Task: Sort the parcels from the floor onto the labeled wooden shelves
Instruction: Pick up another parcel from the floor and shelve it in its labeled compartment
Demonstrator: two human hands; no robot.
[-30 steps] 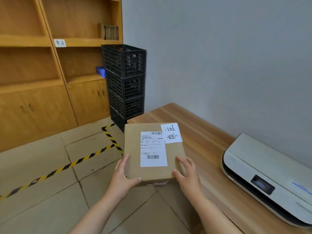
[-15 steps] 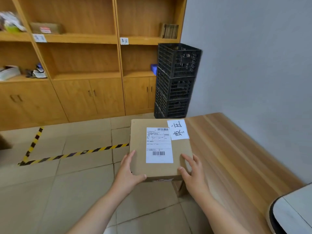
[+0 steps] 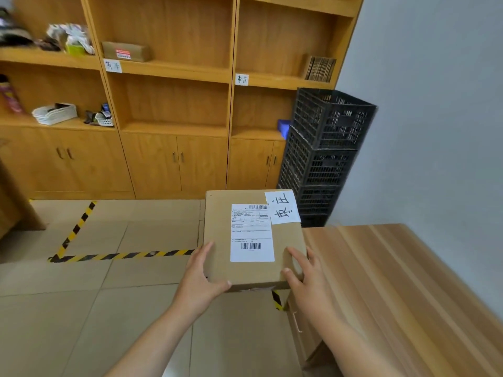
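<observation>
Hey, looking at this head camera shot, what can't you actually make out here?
- Shipping label on the parcel: print too small to read.
- Parcel underside: hidden by the box itself and by the left hand and right hand.
- Blue object on the shelf: mostly hidden behind the black crates.
- Far-left shelf items: blurred, cut off by the frame edge.

— What stands by the grey wall (image 3: 435, 104)?
— Black plastic crates (image 3: 324, 148), stacked in a column (the top one sits skewed), just beside the cabinet doors (image 3: 177, 161).
— And lower down?
— A wooden tabletop (image 3: 402, 289) at right; yellow-and-black tape (image 3: 119, 255) forms a corner on the tiled floor (image 3: 68, 308).
</observation>
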